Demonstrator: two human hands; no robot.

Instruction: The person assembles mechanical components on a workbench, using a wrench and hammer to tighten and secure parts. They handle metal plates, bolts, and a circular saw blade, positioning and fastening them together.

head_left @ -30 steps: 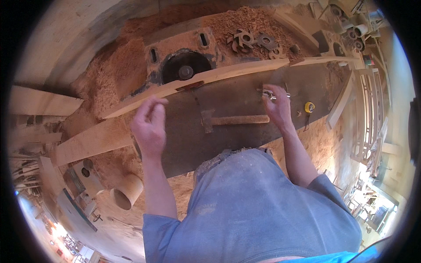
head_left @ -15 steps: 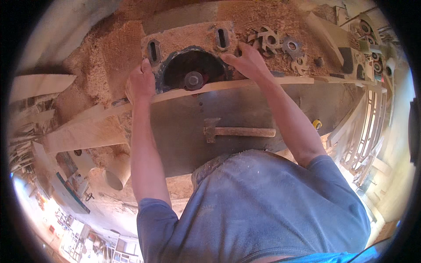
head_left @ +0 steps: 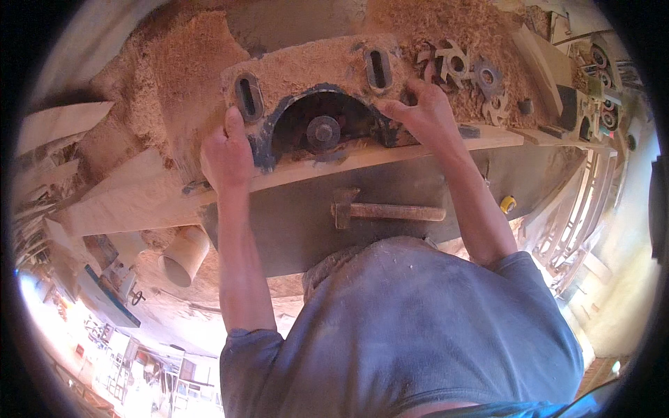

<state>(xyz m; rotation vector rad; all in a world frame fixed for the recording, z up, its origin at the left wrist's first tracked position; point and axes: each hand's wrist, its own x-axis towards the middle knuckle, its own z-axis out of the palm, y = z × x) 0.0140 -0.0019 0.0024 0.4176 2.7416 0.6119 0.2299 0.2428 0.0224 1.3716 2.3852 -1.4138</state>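
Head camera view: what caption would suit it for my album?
Left hand and right hand grip a sawdust-covered guard over a spindle; a hammer lies on the table.

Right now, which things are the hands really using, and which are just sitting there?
In use:
- left hand and right hand, both on the sawdust-covered guard block
- round spindle in its arched opening
- long wooden board lying against it

Just lying about:
- hammer on the machine table
- toothed cutter heads
- sawdust heaps
- pale tube
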